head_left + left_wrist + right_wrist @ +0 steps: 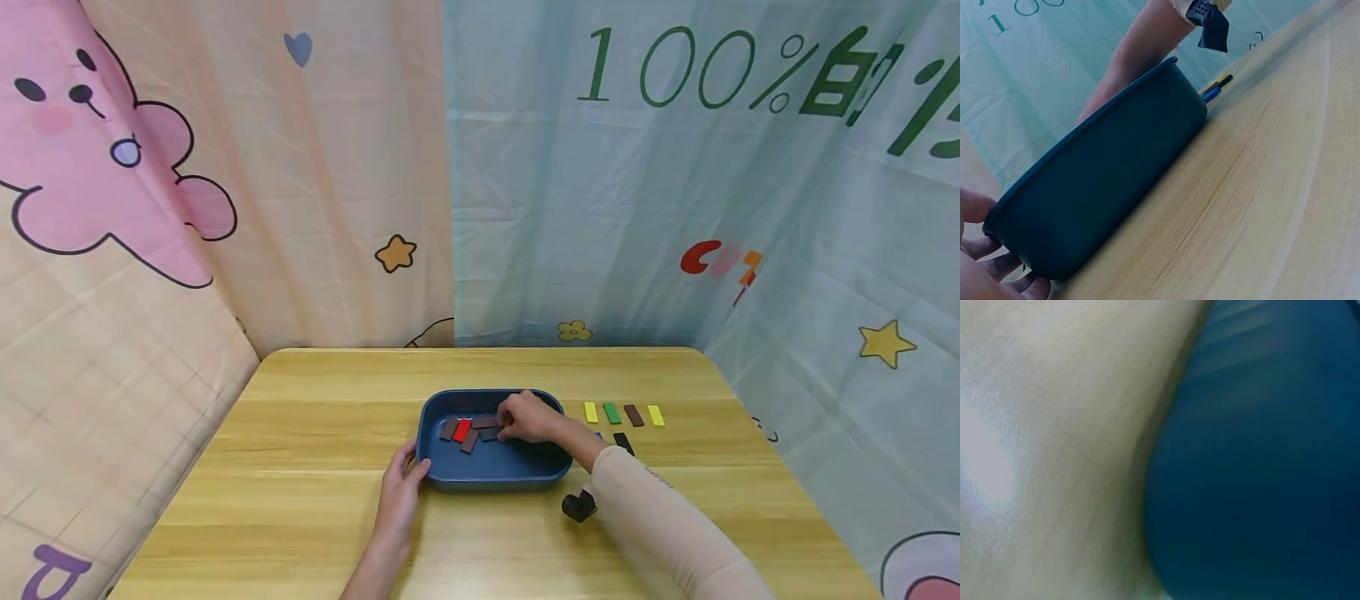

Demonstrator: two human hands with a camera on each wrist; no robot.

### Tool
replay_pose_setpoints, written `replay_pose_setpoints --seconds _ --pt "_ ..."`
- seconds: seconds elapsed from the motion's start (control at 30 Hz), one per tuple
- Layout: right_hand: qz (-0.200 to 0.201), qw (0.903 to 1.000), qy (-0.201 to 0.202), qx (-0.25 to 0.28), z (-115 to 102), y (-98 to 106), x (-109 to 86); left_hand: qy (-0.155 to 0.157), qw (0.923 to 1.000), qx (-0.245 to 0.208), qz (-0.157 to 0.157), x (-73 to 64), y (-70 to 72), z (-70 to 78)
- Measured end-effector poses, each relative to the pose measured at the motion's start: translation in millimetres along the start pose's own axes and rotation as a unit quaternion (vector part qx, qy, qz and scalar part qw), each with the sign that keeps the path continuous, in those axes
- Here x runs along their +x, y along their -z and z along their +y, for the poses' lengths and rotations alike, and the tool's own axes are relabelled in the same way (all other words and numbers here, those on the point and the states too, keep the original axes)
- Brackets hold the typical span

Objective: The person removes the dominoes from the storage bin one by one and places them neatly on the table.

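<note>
Beige sleeve (671, 521) foremost, left hand (399, 483) grips a blue tray (495, 484) set lengthwise side-to-side, right hand (528, 417) inside, its grasp unclear.

2 close wrist views share the downward head view's tray (495, 478).

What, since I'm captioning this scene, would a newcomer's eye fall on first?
Probably the pink cartoon animal on the cloth, upper left in the head view. Next comes the blue tray on the wooden table, where a red block stands out among darker blocks; the left hand holds the tray's left side and the right hand reaches in.
</note>
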State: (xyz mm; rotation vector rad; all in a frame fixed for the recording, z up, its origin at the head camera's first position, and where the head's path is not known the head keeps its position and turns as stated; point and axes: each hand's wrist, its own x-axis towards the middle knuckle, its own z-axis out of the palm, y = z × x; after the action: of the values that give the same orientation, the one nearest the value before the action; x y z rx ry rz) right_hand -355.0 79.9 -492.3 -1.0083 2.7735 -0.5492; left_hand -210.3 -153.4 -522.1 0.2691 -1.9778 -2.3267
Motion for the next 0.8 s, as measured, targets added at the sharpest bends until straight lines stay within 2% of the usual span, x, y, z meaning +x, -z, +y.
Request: replay_pose_setpoints --seconds 0.37,0.67,0.8 --pt "-0.021 0.9983 0.002 0.054 1.7 3.8 -0.2 0.004 1.0000 0.002 -0.001 -0.9 0.2 3.1" --pt "-0.001 0.9919 -0.022 0.125 -8.0 23.6 -11.7 0.002 1.0000 0.000 -0.009 0.9 1.6 3.3" --pt "0.017 0.9881 -0.026 0.151 -4.9 33.2 -18.7 0.003 1.0000 0.002 -0.005 0.9 1.2 5.4"
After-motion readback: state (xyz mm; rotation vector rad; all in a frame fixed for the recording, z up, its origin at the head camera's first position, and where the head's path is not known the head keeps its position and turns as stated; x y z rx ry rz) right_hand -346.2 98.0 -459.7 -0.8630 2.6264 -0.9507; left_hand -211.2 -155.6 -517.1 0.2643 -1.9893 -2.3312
